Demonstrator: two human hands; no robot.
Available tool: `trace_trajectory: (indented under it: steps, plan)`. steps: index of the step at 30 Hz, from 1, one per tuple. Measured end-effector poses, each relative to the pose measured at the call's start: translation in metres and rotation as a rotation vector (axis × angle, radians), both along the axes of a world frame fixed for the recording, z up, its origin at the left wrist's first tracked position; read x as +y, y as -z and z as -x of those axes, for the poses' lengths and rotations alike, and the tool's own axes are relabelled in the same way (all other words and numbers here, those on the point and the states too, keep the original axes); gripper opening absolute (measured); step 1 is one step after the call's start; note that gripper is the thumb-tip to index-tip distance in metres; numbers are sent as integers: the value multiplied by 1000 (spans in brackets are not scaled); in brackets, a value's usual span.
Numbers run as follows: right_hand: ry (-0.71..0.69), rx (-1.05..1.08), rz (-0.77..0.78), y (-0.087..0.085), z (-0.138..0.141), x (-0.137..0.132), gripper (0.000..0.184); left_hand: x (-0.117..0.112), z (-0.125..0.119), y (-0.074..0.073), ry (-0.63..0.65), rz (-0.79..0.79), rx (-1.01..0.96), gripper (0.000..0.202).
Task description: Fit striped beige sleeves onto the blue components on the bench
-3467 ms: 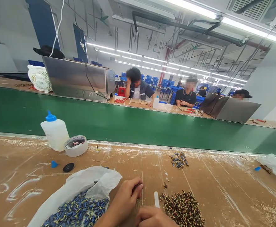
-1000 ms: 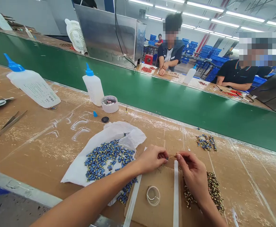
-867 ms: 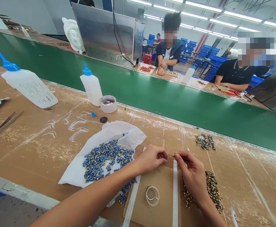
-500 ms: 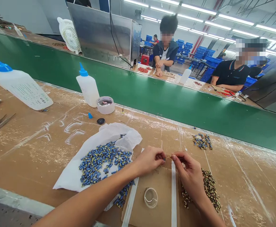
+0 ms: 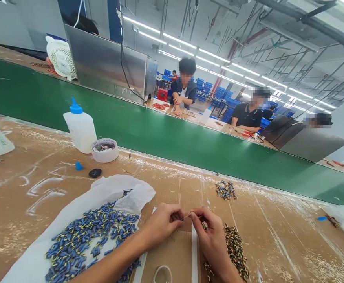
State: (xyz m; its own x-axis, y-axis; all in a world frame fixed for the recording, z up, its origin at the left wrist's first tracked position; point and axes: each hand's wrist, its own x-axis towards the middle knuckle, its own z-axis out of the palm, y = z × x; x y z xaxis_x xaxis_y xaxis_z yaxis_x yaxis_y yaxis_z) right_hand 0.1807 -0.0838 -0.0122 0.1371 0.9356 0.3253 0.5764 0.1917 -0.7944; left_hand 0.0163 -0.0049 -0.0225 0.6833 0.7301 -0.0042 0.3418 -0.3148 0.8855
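Observation:
Close together over a cardboard sheet (image 5: 172, 245), my two hands are both pinched. A thin pale stick (image 5: 187, 215) spans the small gap between their fingertips. My right hand (image 5: 210, 232) grips one end of it with thumb and forefinger. The fingertips of my left hand (image 5: 163, 224) close at the other end, over a small piece too hidden to name. To the left, many small blue-and-yellow pieces (image 5: 72, 245) lie on white paper (image 5: 27, 263). Beside my right hand is a pile of small dark-and-cream curved pieces (image 5: 235, 251).
A clear cup (image 5: 162, 274) stands at the bottom edge. Farther off are a blue-capped bottle (image 5: 80, 127), a tape roll (image 5: 105, 151), a black lid (image 5: 95, 173) and a small blue-and-yellow heap (image 5: 225, 190). Beyond runs a green conveyor belt (image 5: 160, 135), with people seated across it.
The camera view has tilted up and turned right, so the table things sit lower and farther left. Both hands keep the same pinch, close together.

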Motion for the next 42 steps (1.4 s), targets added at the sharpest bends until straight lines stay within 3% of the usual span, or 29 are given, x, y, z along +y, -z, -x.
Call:
trace_trajectory:
  steps: [14,33,42]
  plan:
    - [-33,-5,-10,0,0,1,23,-2,1,-7,14,4,27,15]
    - [-48,-68,-37,-2,0,1,25,-2,2,-4,5,-20,4,16]
    - [-102,-139,-105,12,-12,-5,21,-11,2,8,-21,-3,-33,15]
